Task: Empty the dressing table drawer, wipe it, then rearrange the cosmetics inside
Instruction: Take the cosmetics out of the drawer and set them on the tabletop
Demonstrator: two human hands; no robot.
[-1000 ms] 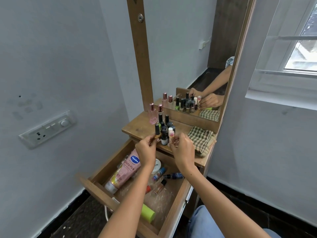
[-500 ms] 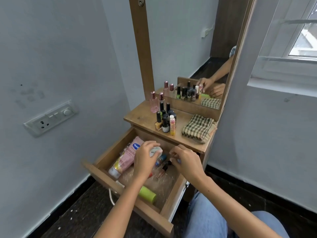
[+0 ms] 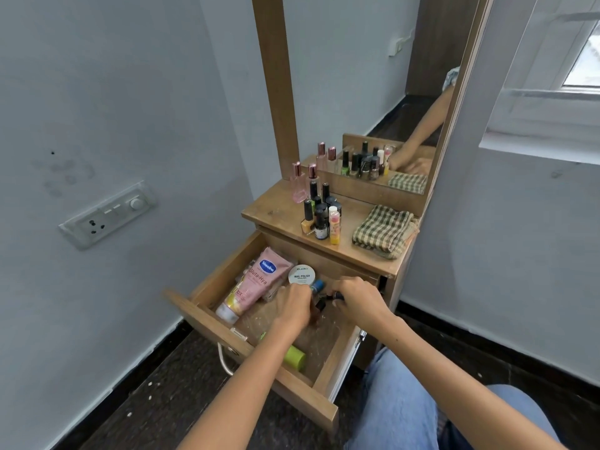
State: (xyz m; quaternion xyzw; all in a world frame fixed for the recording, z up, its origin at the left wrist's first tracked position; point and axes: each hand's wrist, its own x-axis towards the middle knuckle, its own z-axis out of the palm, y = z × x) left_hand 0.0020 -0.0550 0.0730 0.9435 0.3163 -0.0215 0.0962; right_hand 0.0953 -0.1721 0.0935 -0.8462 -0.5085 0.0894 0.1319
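Observation:
The wooden drawer (image 3: 246,344) of the dressing table is pulled out. Inside lie a pink Vaseline tube (image 3: 256,284), a white round jar (image 3: 302,275) labelled nail polish, a blue-capped little bottle (image 3: 317,285) and a green tube (image 3: 293,358). Both hands are down in the drawer's middle. My left hand (image 3: 293,305) curls its fingers on a small brown bottle (image 3: 319,306). My right hand (image 3: 357,298) pinches a small dark bottle (image 3: 336,296). What lies under the palms is hidden.
On the tabletop (image 3: 276,209) stand several nail polish bottles (image 3: 321,219), two pink perfume bottles (image 3: 298,186) and a folded checked cloth (image 3: 383,230). Behind them rises the mirror (image 3: 357,76). A wall socket (image 3: 110,212) is on the left, a window sill (image 3: 539,151) on the right.
Both hands left the bottles on the tabletop and came down into the drawer. They now close on small bottles in its middle. The camera has tilted downward.

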